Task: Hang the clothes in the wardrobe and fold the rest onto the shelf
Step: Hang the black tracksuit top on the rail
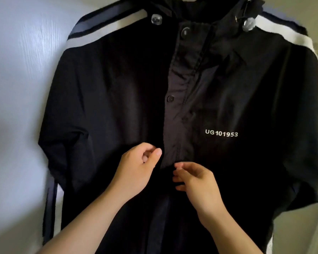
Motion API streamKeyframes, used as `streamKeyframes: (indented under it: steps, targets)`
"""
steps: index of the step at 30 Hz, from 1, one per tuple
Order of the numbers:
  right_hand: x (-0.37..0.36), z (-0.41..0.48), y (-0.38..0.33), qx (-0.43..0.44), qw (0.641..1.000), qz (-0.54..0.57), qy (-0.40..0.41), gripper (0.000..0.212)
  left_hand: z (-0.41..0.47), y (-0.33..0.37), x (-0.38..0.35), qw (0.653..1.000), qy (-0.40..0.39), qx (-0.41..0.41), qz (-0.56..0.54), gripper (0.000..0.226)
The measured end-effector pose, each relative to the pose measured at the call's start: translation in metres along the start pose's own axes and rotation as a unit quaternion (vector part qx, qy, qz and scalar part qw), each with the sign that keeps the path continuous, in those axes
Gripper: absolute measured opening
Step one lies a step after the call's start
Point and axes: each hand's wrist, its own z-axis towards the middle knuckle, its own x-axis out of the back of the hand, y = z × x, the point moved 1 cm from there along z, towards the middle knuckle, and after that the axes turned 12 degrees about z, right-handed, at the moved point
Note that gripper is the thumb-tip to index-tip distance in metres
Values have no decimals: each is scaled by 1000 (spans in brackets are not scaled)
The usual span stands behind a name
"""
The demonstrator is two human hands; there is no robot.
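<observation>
Hung jacket [106, 107], left hand [138, 167] maybe pinching it

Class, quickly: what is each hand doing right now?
Left hand: curled at the jacket front; grip cannot be told.
Right hand: likewise, cannot be told.

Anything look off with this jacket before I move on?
On the jacket, the placket is rumpled and bulges open between the top snap and the middle snap rather than lying flat.
</observation>
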Motion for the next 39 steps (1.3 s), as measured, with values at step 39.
streamKeyframes:
  steps: [39]
  targets:
    - [43,-121,221,-300,947,-109,-32,41,-228,-157,-147,873,-191,396,-209,12]
